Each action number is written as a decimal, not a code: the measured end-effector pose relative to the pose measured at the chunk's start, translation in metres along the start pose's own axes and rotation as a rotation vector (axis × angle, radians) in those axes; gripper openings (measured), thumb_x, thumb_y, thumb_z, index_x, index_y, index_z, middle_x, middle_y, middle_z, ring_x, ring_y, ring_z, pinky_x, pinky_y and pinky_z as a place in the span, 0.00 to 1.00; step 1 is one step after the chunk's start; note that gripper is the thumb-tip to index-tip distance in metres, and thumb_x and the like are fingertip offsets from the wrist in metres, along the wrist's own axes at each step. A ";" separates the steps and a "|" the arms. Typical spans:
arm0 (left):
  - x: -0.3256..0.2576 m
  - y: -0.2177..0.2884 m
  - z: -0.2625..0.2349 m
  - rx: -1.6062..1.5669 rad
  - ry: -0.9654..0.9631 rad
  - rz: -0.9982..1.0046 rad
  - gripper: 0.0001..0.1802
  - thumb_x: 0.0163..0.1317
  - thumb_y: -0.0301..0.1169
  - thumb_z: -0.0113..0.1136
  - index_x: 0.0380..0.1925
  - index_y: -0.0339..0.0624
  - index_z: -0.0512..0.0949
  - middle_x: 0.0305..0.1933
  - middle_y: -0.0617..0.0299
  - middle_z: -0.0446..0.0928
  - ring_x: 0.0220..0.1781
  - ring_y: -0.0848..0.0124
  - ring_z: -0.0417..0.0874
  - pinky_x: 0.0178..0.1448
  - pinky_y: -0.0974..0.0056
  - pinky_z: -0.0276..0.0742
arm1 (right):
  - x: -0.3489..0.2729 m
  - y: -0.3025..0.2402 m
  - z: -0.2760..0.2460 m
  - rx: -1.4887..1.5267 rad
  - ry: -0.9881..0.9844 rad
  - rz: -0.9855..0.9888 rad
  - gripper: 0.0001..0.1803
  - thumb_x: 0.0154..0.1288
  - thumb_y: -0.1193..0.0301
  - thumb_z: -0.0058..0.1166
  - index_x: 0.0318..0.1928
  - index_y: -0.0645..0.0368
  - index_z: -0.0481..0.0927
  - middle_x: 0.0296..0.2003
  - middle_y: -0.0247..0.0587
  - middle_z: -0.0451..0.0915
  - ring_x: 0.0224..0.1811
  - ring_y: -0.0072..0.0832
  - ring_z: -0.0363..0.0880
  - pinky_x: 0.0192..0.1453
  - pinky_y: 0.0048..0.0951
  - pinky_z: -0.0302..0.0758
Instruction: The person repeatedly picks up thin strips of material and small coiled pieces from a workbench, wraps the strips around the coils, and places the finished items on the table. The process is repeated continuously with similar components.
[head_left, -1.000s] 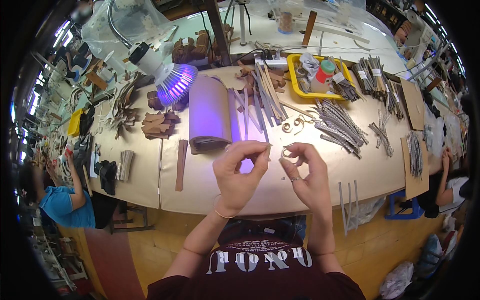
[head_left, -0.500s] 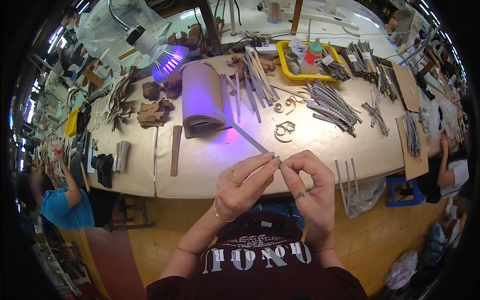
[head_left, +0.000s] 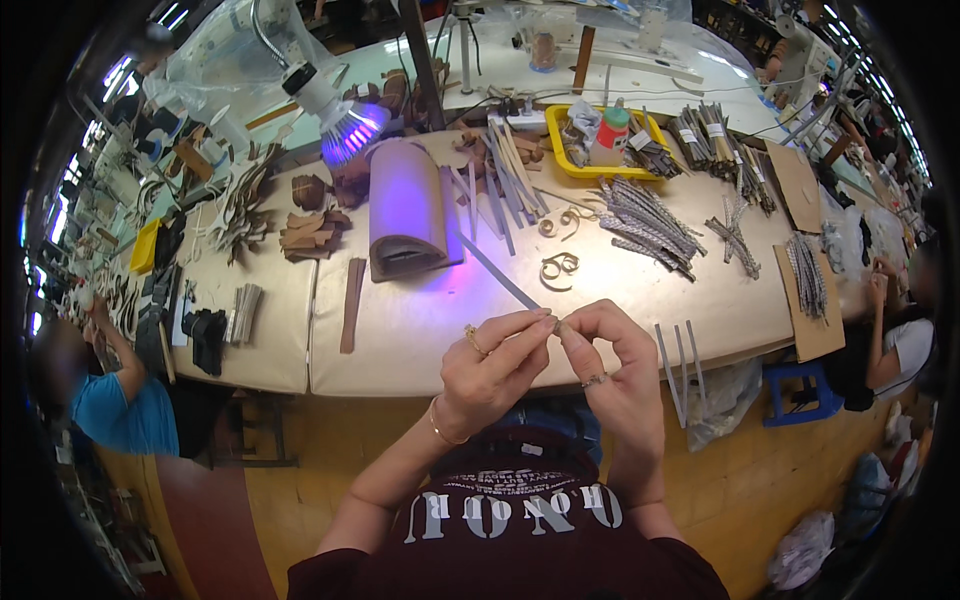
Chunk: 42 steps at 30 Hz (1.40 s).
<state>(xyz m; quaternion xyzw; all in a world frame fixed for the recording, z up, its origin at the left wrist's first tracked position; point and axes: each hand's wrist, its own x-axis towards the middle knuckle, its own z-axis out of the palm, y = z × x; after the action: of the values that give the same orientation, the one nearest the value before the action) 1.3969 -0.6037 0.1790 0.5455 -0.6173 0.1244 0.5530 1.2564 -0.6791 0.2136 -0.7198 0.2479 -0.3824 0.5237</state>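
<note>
A narrow grey strip (head_left: 497, 273) slants up and left from my fingertips toward a curved tan block (head_left: 405, 205). My left hand (head_left: 495, 365) pinches the strip's near end between thumb and fingers. Right against it, my right hand (head_left: 618, 360) is closed at the same end, thumb and forefinger pressed together; the very tip is hidden by the fingers. Both hands are just above the table's near edge. Beyond them lie coiled gold-coloured strips (head_left: 558, 268). Several grey strips (head_left: 672, 375) stick out past the table edge to the right of my right hand.
A lamp (head_left: 350, 130) glows purple over the block. A yellow tray (head_left: 560, 150) holds a bottle (head_left: 609, 138). Braided strips (head_left: 650, 228) lie in bundles at right, brown leather pieces (head_left: 315, 233) at left. Co-workers sit at both sides; a blue stool (head_left: 803, 390) stands right.
The view has shifted slightly. The grey strip's far end sits a little farther right and lower against the block. Both hands keep their pinch at its near end.
</note>
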 end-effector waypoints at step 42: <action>0.022 -0.100 -0.011 -0.461 0.081 -0.300 0.13 0.73 0.37 0.49 0.45 0.40 0.61 0.40 0.49 0.75 0.25 0.69 0.76 0.24 0.68 0.77 | 0.112 0.218 0.031 -0.293 0.013 -0.032 0.11 0.53 0.80 0.48 0.37 0.56 0.79 0.36 0.38 0.80 0.46 0.39 0.77 0.53 0.39 0.69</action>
<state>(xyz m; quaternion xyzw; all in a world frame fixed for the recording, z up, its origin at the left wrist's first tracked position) 1.4891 -0.6443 0.1561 0.4851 -0.5193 -0.0808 0.6989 1.3569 -0.8178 0.0355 -0.7900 0.2929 -0.3549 0.4052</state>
